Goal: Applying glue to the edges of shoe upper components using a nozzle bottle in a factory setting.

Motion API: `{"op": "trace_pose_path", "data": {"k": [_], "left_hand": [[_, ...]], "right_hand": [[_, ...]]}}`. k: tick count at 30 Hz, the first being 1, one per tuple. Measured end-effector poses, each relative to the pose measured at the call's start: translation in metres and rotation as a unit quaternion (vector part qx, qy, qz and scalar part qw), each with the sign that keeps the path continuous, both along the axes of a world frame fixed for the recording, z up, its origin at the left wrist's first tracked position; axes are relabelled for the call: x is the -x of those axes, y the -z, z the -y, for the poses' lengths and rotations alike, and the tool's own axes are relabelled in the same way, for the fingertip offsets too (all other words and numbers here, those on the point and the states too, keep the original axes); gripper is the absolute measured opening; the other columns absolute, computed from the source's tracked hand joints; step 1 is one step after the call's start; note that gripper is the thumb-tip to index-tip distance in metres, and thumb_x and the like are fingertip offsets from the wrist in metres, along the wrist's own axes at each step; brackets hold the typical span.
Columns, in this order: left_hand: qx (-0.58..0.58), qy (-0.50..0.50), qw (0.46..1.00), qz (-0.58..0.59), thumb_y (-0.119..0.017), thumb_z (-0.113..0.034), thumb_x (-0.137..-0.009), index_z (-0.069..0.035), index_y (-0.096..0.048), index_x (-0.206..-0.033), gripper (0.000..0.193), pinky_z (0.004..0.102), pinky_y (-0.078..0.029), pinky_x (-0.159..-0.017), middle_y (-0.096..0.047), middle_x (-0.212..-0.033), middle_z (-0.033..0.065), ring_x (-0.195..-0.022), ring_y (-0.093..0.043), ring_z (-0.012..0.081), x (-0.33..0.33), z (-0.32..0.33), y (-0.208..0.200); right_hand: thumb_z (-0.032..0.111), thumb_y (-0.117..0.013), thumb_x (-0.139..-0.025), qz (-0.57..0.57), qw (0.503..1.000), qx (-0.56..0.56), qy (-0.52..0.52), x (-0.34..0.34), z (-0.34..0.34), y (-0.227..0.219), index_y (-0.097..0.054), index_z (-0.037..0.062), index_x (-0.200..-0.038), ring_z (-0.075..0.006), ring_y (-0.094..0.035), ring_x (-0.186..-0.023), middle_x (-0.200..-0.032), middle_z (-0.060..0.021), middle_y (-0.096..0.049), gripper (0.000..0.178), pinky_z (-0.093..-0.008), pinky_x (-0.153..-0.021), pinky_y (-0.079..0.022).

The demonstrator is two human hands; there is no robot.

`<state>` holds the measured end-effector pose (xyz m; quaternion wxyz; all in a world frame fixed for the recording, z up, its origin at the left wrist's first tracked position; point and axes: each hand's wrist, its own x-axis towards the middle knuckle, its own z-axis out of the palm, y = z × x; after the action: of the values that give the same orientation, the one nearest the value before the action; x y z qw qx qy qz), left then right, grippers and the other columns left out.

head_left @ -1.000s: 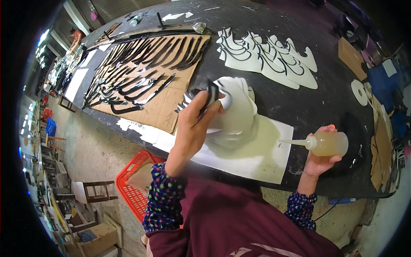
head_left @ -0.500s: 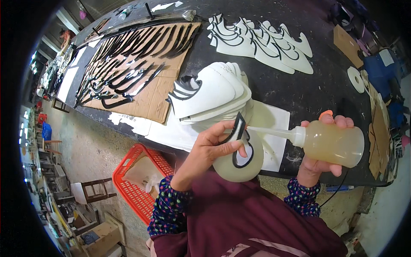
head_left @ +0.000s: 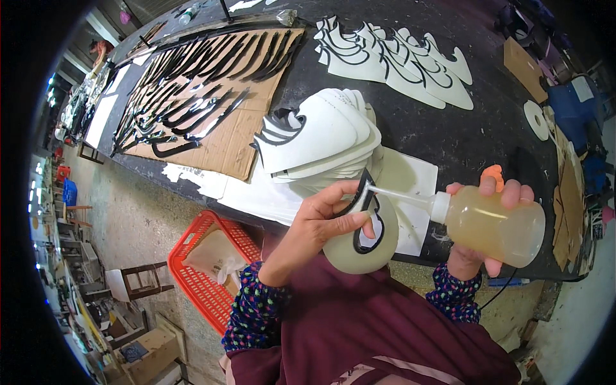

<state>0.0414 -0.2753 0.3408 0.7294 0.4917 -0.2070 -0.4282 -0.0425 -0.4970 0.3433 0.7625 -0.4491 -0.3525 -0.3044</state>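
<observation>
My left hand point(head_left: 321, 215) pinches a cream shaped piece point(head_left: 351, 262) with a black curved edging point(head_left: 365, 186) between thumb and fingers, just past the table's near edge. In my right hand point(head_left: 467, 253) a translucent squeeze bottle point(head_left: 494, 226) of yellowish liquid lies on its side. Its long thin nozzle point(head_left: 401, 196) points left, the tip at the black edging near its pointed upper end. An orange cover point(head_left: 493, 174) sits on a finger of that hand. Beyond the piece is a stack of white shaped pieces point(head_left: 327, 131) with dark curved edges.
Black strips lie in rows on a cardboard sheet point(head_left: 224, 157) at the left. Overlapping white pieces with black edging point(head_left: 401, 67) spread across the far table. White paper point(head_left: 420, 176) lies under the stack. A red basket point(head_left: 192, 282) stands below left; a white ring point(head_left: 536, 120) lies right.
The nozzle tip has shifted slightly left and up, from beside the black edging onto it. The bottle has tilted a little, its base lower. My left hand keeps its pinch on the piece.
</observation>
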Motion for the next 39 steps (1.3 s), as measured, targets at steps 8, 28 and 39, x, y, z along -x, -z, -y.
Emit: {"op": "trace_pose_path", "data": {"k": [8, 28, 39], "left_hand": [[-0.004, 0.000, 1.000, 0.003, -0.051, -0.003, -0.087, -0.002, -0.046, -0.117, 0.030, 0.0211, -0.043, -0.074, -0.059, -0.082, 0.0027, -0.078, -0.055, 0.0079, 0.003, 0.001, 0.004], [-0.025, -0.001, 0.998, 0.050, -0.052, -0.003, -0.086, -0.001, -0.047, -0.118, 0.032, 0.0204, -0.042, -0.073, -0.057, -0.082, 0.0010, -0.078, -0.053, 0.0066, 0.006, 0.007, 0.012], [-0.039, -0.001, 0.999, 0.008, -0.053, -0.005, -0.087, -0.002, -0.046, -0.117, 0.031, 0.0207, -0.043, -0.073, -0.060, -0.081, 0.0026, -0.078, -0.054, 0.0064, 0.007, 0.008, 0.007]], "right_hand": [[0.025, -0.086, -0.049, -0.088, 0.991, -0.058, 0.079, 0.003, -0.006, -0.004, -0.036, 0.0175, -0.109, -0.0232, -0.040, -0.109, -0.107, 0.0051, -0.040, 0.079, -0.0608, -0.090, -0.037], [0.031, -0.085, -0.048, -0.103, 0.987, -0.022, 0.119, 0.011, 0.003, 0.002, -0.034, 0.0145, -0.113, -0.0244, -0.040, -0.112, -0.111, 0.0022, -0.040, 0.084, -0.0609, -0.088, -0.040], [0.019, -0.085, -0.050, -0.078, 0.996, -0.009, 0.036, 0.015, 0.000, 0.002, -0.037, 0.0166, -0.113, -0.0254, -0.041, -0.111, -0.110, 0.0027, -0.043, 0.079, -0.0612, -0.092, -0.035]]}}
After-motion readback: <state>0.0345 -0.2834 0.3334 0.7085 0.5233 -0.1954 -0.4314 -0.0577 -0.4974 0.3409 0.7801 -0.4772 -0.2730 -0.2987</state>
